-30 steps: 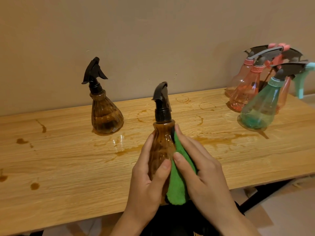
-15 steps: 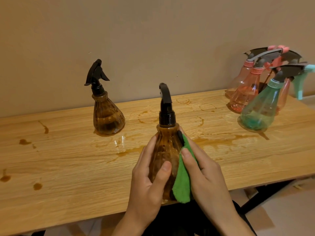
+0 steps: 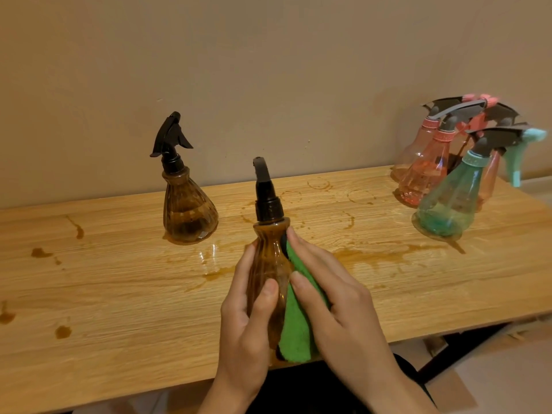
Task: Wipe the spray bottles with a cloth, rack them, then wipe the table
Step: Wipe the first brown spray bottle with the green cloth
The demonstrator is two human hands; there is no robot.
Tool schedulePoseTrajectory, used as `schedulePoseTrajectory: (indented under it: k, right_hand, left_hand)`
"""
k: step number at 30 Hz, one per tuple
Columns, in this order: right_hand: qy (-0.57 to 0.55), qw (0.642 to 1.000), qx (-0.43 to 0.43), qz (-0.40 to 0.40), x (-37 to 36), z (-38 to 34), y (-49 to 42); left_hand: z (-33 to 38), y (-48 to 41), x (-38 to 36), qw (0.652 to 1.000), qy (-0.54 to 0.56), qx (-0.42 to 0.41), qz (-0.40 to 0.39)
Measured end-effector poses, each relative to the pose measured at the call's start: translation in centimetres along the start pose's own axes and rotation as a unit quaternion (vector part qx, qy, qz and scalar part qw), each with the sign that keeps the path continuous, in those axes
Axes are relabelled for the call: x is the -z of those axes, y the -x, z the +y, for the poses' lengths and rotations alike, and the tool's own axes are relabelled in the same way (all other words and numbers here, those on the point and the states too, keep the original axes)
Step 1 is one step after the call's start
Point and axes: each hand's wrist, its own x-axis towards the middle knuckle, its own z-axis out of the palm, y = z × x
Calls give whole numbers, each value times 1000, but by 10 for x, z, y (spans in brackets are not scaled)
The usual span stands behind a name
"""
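We read no words, brands or numbers anywhere. The nearest brown bottle (image 3: 268,258) shows us no label.

Your amber bottle (image 3: 268,259) is vertically ribbed, with a black sprayer; your cloth (image 3: 298,333) is bright green. The second amber bottle (image 3: 188,210) matches. The pink bottles (image 3: 424,177) and teal bottle (image 3: 448,204) have dark grey tops. The table (image 3: 119,288) is pale wood-grain, stained brown.
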Motion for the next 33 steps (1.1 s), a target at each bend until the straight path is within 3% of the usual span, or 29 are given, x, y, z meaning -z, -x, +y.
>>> schedulePoseTrajectory:
  k: [9, 15, 18, 24, 30, 33]
  right_hand:
    - [79, 996, 43, 2, -7, 10, 39]
    - [40, 999, -13, -29, 4, -2, 13]
    - [57, 998, -1, -27, 6, -3, 9]
    - [93, 995, 46, -8, -4, 11, 43]
    - [65, 997, -18, -48, 3, -5, 15]
    - [76, 996, -16, -46, 5, -8, 6]
  left_hand:
    - [0, 1, 1, 998, 28, -36, 44]
    - [2, 1, -1, 996, -38, -67, -42]
    - [3, 1, -3, 995, -51, -73, -49]
    - [-1, -1, 4, 999, 24, -31, 35]
    - [0, -1, -1, 1000, 7, -15, -12]
    - [-2, -1, -1, 1000, 0, -14, 1]
